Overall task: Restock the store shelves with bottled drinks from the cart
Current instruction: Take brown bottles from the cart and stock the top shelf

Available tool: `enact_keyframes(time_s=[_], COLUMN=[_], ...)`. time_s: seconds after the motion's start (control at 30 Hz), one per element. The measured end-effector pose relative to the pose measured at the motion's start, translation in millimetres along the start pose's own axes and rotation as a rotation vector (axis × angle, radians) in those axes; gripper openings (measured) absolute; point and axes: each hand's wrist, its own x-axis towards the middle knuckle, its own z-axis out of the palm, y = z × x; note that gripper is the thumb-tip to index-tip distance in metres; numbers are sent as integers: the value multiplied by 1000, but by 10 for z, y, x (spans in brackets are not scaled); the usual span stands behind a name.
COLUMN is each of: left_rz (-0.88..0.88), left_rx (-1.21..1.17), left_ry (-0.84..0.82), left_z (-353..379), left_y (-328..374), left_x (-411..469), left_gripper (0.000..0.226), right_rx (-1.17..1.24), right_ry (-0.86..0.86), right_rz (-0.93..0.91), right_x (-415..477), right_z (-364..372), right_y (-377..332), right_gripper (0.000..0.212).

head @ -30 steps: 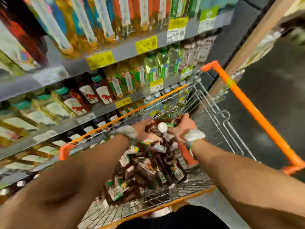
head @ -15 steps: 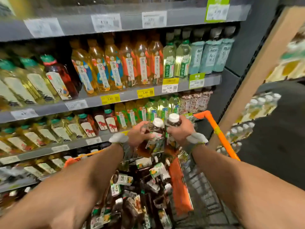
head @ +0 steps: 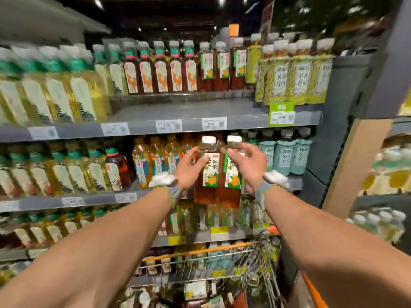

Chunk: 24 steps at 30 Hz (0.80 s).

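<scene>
My left hand (head: 190,170) grips an amber tea bottle (head: 208,174) with a white cap and a white-and-green label. My right hand (head: 249,164) grips a second tea bottle (head: 232,176) of the same kind. Both bottles stand upright, side by side and touching, raised in front of the second shelf. On the top shelf (head: 191,112) matching bottles (head: 222,65) stand at the back, with bare grey shelf in front of them. The wire cart (head: 213,265) with an orange rim sits below, holding more bottles.
Rows of yellow, red and pale-green drinks fill the shelves on the left and right. Price tags (head: 169,126) line the shelf edges. A cardboard-coloured panel (head: 353,165) and another stocked rack stand at the right. The cart's orange handle (head: 313,292) lies at the lower right.
Both hands took a bottle each out of the cart and lifted them upward. The view tilted up from the cart to the upper shelves.
</scene>
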Motion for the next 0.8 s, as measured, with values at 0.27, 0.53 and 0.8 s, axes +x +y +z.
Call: enact_keyframes(time_s=[0.27,0.53,0.8], left_rz=[111,278,376], left_rx=[2,-49,-80], left_ry=[177,254,350], left_z=[-203,-413,-492], left_y=[737,1419,1770], left_x=[660,1332,1740], left_gripper=[37,39,29], right_rx=[48,123,151], right_ry=[98,154,194], right_rz=[-217,-365,-454], right_x=[550,1207,1607], right_z=[286,438,546], right_y=[-816,-1593,-2029], right_gripper=[45,41,31])
